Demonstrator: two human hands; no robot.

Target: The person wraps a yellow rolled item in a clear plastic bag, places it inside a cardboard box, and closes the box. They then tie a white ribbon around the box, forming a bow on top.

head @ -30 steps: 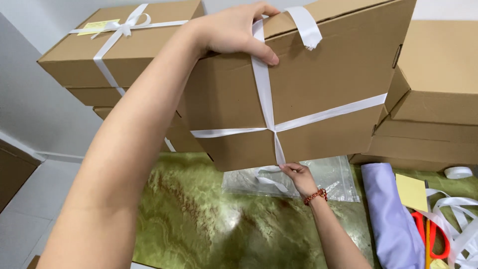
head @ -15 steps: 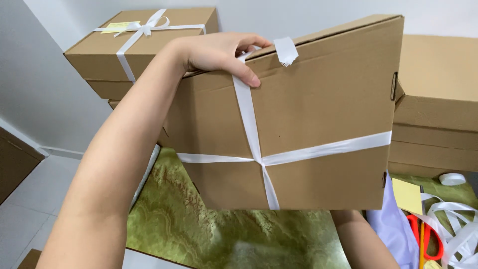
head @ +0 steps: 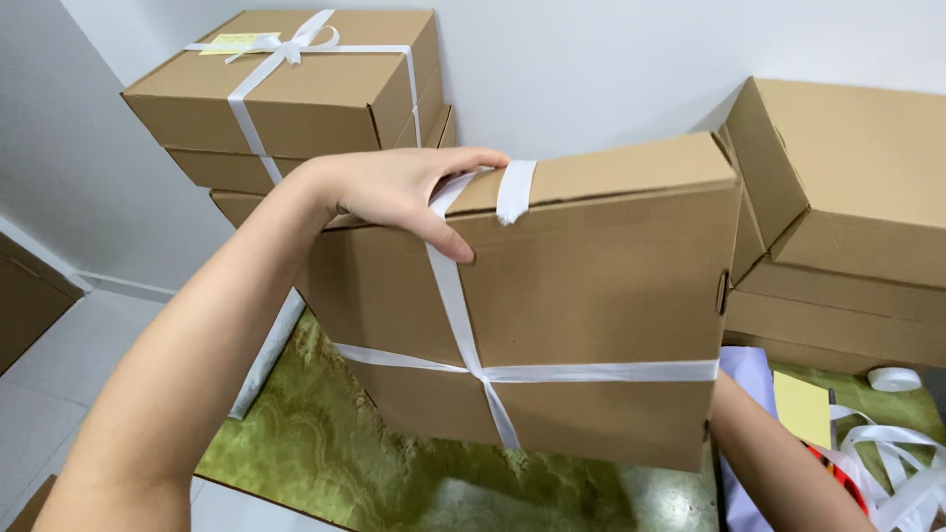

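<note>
Item: cardboard box [head: 591, 325], brown, flat and wide, held up on edge above the green marbled surface [head: 325, 443], its broad face turned toward the wearer. White ribbon [head: 463, 325] runs crosswise over that face, the bands meeting low and left of centre; a loose ribbon end [head: 514, 192] folds over the top edge.

Left hand [head: 404, 192]: grip closed on the box's top edge at the upper left corner, fingers lying along the top, thumb pressed down on the front face beside the vertical ribbon band.

Right hand: hidden behind the box's lower right corner; only the forearm [head: 778, 463] shows, rising from below. Whether that grip is closed cannot be told.

Surroundings: stack of boxes [head: 296, 108] at rear left against the white wall, the top one tied with white ribbon and bearing a yellow note [head: 229, 42]. Second stack of plain boxes [head: 847, 236] at right, just beside the held box. On the surface at lower right: yellow note pad [head: 800, 406], roll of white ribbon [head: 895, 378], loose white ribbon lengths [head: 892, 463], a lilac object partly covered by the forearm.
</note>
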